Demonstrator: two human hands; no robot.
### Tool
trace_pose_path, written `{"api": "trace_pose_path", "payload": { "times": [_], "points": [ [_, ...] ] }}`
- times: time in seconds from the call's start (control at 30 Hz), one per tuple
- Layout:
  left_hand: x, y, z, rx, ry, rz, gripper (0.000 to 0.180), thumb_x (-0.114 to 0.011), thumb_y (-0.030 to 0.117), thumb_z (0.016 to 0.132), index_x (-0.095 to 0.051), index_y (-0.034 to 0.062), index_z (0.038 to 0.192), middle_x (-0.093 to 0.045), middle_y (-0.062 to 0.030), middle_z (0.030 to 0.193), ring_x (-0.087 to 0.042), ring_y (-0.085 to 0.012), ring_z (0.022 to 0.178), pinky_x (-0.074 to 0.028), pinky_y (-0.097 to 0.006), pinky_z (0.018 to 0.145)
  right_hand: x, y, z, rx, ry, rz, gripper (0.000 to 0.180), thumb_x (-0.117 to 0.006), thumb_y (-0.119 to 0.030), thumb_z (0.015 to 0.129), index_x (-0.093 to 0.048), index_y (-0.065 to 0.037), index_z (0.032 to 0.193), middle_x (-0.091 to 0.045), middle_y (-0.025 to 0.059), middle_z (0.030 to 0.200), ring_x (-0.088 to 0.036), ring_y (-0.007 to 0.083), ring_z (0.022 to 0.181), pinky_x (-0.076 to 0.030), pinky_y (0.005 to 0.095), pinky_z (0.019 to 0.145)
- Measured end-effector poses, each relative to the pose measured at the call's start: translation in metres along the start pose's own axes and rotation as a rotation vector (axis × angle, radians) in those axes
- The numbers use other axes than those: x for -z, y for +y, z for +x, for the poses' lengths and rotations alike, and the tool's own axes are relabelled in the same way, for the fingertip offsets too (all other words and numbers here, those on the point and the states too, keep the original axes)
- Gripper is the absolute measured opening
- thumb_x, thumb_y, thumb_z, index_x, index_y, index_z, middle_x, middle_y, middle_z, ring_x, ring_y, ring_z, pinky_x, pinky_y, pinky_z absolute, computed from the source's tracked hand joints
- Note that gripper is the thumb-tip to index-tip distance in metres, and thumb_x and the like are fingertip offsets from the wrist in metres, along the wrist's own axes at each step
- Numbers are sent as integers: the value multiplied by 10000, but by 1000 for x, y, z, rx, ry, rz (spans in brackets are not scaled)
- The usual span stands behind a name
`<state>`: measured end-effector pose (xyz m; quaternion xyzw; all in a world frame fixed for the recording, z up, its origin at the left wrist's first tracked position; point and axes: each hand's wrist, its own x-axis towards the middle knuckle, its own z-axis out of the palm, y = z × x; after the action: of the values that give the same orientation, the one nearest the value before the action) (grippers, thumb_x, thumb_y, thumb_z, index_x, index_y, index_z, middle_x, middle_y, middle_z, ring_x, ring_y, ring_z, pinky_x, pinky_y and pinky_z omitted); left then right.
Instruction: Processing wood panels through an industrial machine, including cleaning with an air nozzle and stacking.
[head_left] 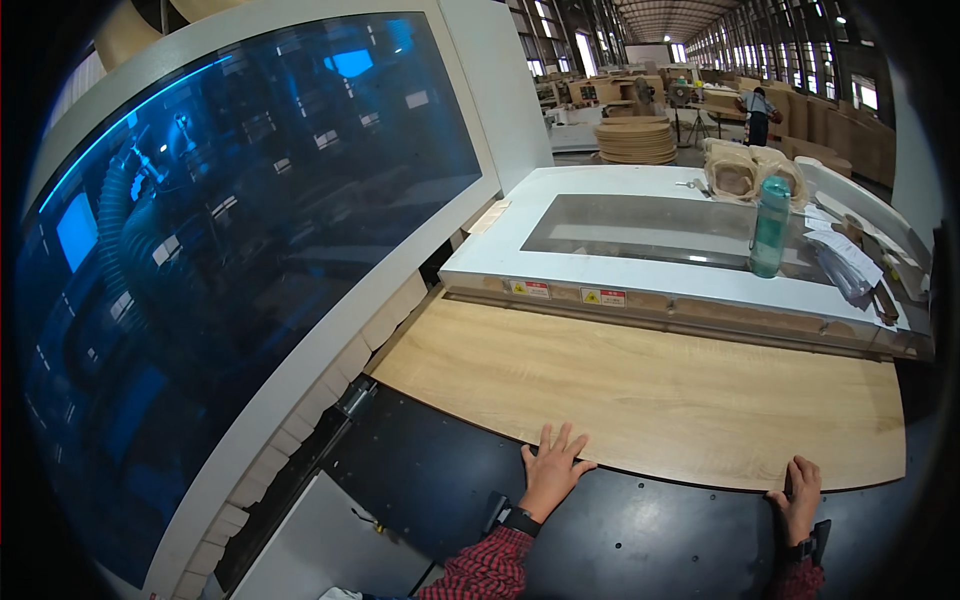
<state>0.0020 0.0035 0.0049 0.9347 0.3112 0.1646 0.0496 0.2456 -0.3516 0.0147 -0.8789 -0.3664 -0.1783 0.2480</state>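
A long wood-grain board (640,390) lies on the dark machine table (620,530), its far edge along the front of a white machine housing. My left hand (555,468) is spread with the fingertips over the board's near edge, left of its middle. Toward the board's near right corner, my right hand (798,492) touches the same edge, fingers upright and thumb apart. Neither hand is wrapped round anything. A dark band is on each wrist, below red checked sleeves.
On the white housing (490,240) stand a green bottle (769,228), papers (845,262) and wrapped rolls (735,172). A large tinted window (270,200) with a pale strip curtain (300,425) rises at left. Farther back are stacked round boards (636,140) and another person (757,115).
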Motion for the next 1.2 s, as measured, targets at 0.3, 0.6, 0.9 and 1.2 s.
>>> {"api": "trace_pose_path", "payload": {
  "times": [0.3, 0.6, 0.9, 1.2],
  "points": [
    [1, 1, -14, 86, 13, -64, 506, -556, 468, 766, -506, 207, 1196, -328, -79, 1366, -221, -310, 1285, -188, -596, 958, -3, -1, -4, 86, 56, -8, 624, -765, -215, 466, -532, 26, 993, -507, 150, 1081, -457, 330, 996, -379, 404, 842],
    [24, 181, -86, -338, 120, -562, 420, -593, 160, 755, -499, -1, 1132, -428, -234, 1228, -377, -393, 1156, -318, -412, 957, 13, -29, -31, 209, -86, 4, 232, -626, -207, 649, -593, -11, 768, -556, 155, 862, -534, 308, 824, -429, 388, 698],
    [61, 458, -257, -629, -447, -1112, 268, -475, 65, 841, -541, -39, 1079, -546, -186, 1113, -516, -294, 1032, -385, -348, 892, 173, 40, -341, -33, -117, 636, 202, -529, -182, 788, -590, -23, 898, -592, 130, 833, -573, 287, 750, -472, 354, 656],
    [30, 670, -402, -1047, -1491, -1151, 247, -488, 81, 860, -556, -31, 1069, -613, -107, 990, -564, -169, 928, -430, -271, 821, 306, 152, -540, -910, 183, 204, 254, -456, -278, 858, -549, -65, 959, -581, 109, 853, -566, 310, 768, -461, 394, 629]
  ]
}}
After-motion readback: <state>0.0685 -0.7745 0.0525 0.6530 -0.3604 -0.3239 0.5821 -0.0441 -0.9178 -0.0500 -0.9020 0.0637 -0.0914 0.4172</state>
